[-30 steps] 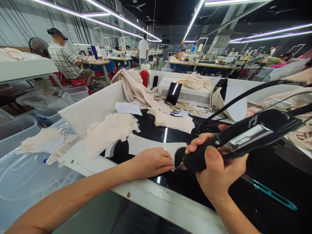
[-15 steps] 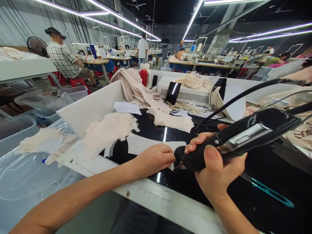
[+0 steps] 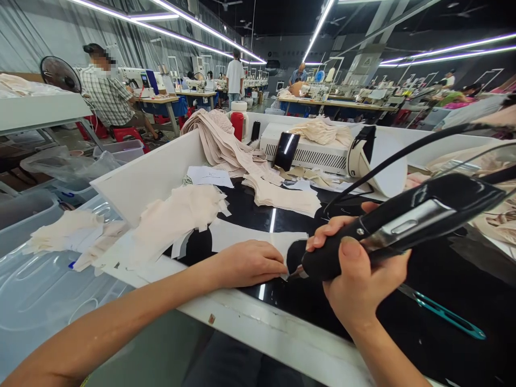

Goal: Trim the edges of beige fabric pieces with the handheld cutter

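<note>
My left hand (image 3: 250, 263) lies over the right end of a white curved fabric or paper piece (image 3: 237, 236), fingers stretched out and together, tips at its lower corner. The thumb is hidden. My right hand (image 3: 358, 279) is wrapped round a black corded hand tool (image 3: 407, 220) with a silver plate along its side. The tool tilts down to the left, and its thin metal tip (image 3: 299, 272) is just right of my left fingertips. Whether the tip touches the piece, I cannot tell. Both hands are over the glossy black table surface (image 3: 439, 269).
Teal-handled thread snips or tweezers (image 3: 449, 316) lie to the right. Stacks of pale fabric pieces (image 3: 181, 212) sit left and behind. A phone (image 3: 286, 150) leans on a white vented box (image 3: 318, 157). The tool's cable (image 3: 387, 161) arches over the table. Co-workers are farther back.
My left fingers have flattened and stretched out from a more curled pose at the piece's corner. My right hand and the black tool have hardly moved.
</note>
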`<state>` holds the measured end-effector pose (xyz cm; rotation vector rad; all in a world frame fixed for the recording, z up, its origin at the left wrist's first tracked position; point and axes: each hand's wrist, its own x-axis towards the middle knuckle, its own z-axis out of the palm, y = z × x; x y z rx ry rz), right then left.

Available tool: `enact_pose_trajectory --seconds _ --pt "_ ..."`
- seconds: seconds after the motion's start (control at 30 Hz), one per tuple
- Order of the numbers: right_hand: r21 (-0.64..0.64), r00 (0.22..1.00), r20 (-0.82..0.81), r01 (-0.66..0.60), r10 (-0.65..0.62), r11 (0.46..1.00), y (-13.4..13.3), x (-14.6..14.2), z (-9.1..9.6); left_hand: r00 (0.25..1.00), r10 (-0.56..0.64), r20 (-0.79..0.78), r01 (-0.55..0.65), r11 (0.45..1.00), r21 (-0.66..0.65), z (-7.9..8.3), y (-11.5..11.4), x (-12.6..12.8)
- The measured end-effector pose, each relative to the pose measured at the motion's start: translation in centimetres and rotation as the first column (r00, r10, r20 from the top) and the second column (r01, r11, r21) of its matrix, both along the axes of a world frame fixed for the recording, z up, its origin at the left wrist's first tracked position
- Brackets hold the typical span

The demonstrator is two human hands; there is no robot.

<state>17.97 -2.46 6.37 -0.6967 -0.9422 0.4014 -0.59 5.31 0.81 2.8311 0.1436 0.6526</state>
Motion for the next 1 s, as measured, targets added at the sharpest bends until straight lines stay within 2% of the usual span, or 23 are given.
enact_pose_trajectory --seconds 0.33,0.77,1.0 --pt "-0.001 1.000 0.007 0.012 -0.012 1.000 0.13 0.10 0.22 1.000 -0.013 0.026 0.012 0.999 0.029 -0.37 0.07 -0.45" --pt "-0.016 0.999 0.030 0.029 -0.029 0.999 0.35 0.04 0.10 0.998 -0.025 0.060 0.026 0.999 -0.023 -0.29 0.10 -0.53" --pt "-0.009 0.999 -0.008 0.042 -0.042 0.999 0.53 0.25 0.52 0.997 -0.033 0.069 0.034 0.999 -0.024 -0.16 -0.01 -0.61"
